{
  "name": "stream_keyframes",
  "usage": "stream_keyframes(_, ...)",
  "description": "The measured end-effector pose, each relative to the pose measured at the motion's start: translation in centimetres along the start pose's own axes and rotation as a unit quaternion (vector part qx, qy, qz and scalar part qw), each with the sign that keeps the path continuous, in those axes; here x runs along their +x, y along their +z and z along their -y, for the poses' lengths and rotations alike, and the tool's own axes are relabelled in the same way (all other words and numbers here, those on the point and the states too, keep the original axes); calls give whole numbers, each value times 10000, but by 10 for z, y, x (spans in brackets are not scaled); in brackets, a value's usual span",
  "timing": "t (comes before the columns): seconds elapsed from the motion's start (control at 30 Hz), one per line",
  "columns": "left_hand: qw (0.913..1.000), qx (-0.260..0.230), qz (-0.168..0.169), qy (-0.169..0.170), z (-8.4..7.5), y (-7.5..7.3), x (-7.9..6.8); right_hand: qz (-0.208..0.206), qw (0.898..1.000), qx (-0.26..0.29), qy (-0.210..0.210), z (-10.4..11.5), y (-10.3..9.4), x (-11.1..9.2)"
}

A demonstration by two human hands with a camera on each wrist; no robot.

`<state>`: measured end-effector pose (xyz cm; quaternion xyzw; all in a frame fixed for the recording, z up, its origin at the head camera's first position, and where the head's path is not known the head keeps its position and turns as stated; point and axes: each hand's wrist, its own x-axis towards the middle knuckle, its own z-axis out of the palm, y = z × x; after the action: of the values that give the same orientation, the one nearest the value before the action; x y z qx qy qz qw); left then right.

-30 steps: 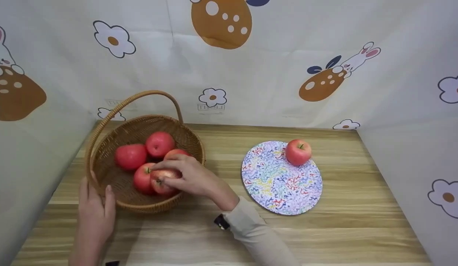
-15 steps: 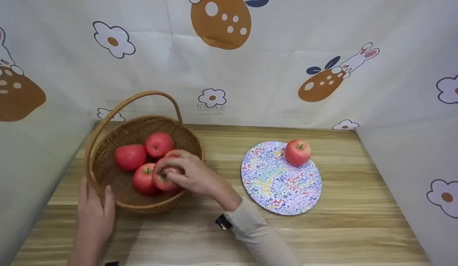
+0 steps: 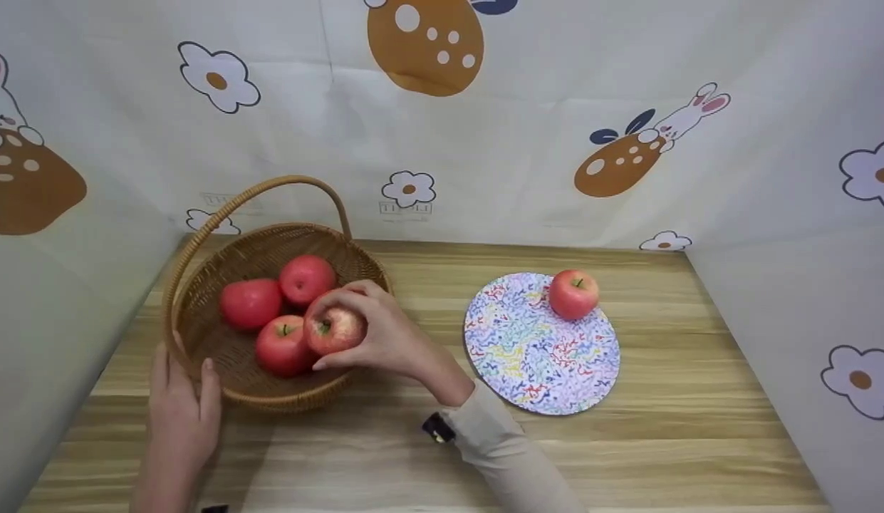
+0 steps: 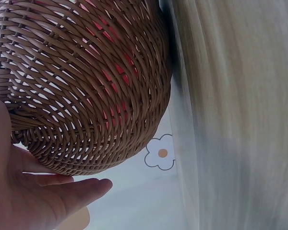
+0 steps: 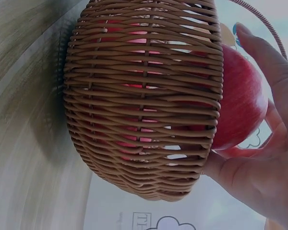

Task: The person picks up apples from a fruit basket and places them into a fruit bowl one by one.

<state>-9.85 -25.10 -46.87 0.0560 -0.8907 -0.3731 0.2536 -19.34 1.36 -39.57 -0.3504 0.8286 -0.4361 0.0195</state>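
Observation:
A brown wicker basket (image 3: 231, 370) with a tall arched handle holds several red apples, among them a front apple (image 3: 283, 347) with its stem up. My right hand (image 3: 393, 338) grips a red-and-yellow apple (image 3: 335, 330) between thumb and fingers, at the basket's right rim. In the right wrist view this gripped apple (image 5: 244, 98) shows above the woven wall. At the basket's left side my left hand (image 3: 185, 417) holds the rim near the handle's base, thumb at the edge. Behind the gripped apple and my right hand, part of the basket's contents is hidden.
A round board (image 3: 534, 356) with a colourful squiggle pattern lies to the right on the wooden table (image 3: 669, 399). One apple (image 3: 574, 293) sits near its upper right edge. Printed cloth walls (image 3: 513, 178) stand behind and at both sides.
My right hand has raised the gripped apple from among the others and shifted it slightly right and up. My left hand and the basket stay almost where they were.

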Motion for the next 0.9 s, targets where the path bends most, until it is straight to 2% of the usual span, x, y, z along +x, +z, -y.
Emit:
stream_keyframes(0.17,9998,-79,-131,107,2,1,-2,-68,9996,-158,233,2,-3,-4)
stream_keyframes(0.47,9997,123,152,-158,-1,-2,0,-220,9994,0,281,5,-7,-10)
stream_keyframes(0.7,9997,-16,-87,208,3,0,-1,-439,9990,83,79,5,-12,-15)
stream_keyframes(0.9,9992,-69,-215,327,5,2,0,-664,9975,158,190,2,-17,-21)
